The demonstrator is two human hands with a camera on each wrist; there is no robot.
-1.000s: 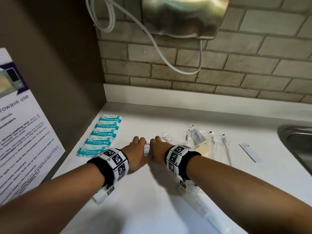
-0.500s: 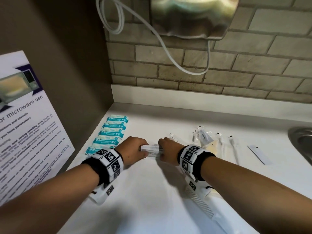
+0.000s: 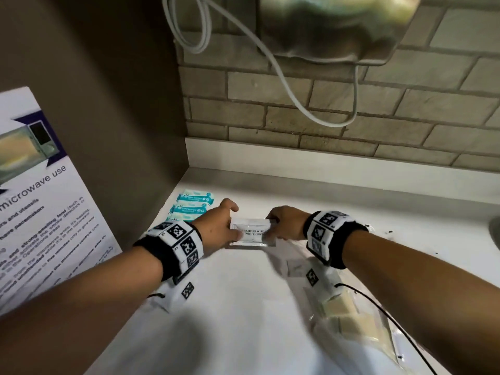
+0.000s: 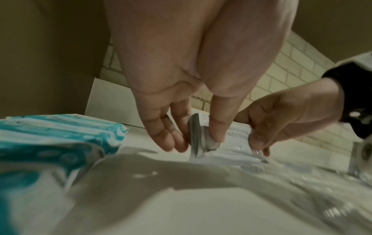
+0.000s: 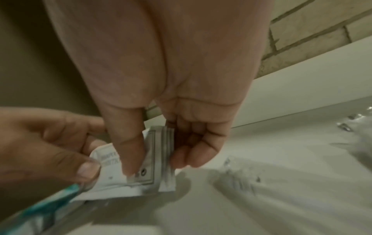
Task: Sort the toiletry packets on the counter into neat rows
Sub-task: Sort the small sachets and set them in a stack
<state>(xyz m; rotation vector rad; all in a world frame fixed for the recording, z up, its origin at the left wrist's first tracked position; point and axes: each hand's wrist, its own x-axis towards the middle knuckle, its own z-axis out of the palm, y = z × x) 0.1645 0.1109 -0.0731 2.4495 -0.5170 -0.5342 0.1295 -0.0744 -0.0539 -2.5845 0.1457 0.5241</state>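
A small stack of white shampoo packets (image 3: 251,233) is held between both hands just above the white counter (image 3: 243,307). My left hand (image 3: 220,227) pinches the stack's left end (image 4: 196,135) with thumb over fingers. My right hand (image 3: 284,224) pinches the right end (image 5: 161,152) the same way. A row of teal-and-white wipe packets (image 3: 193,205) lies along the left wall, beside the left hand, partly hidden by my left wrist. The teal packets (image 4: 50,138) fill the left of the left wrist view.
Clear packets with cream-coloured bars (image 3: 349,318) lie under my right forearm. A sink's edge (image 3: 496,234) shows at far right. A microwave notice (image 3: 35,207) hangs on the left wall. A steel fixture (image 3: 332,25) and white cord (image 3: 284,74) hang on the brick wall.
Both hands have drawn apart along the stack, so the printed top packet now shows between them. The head view has shifted closer and rightward.
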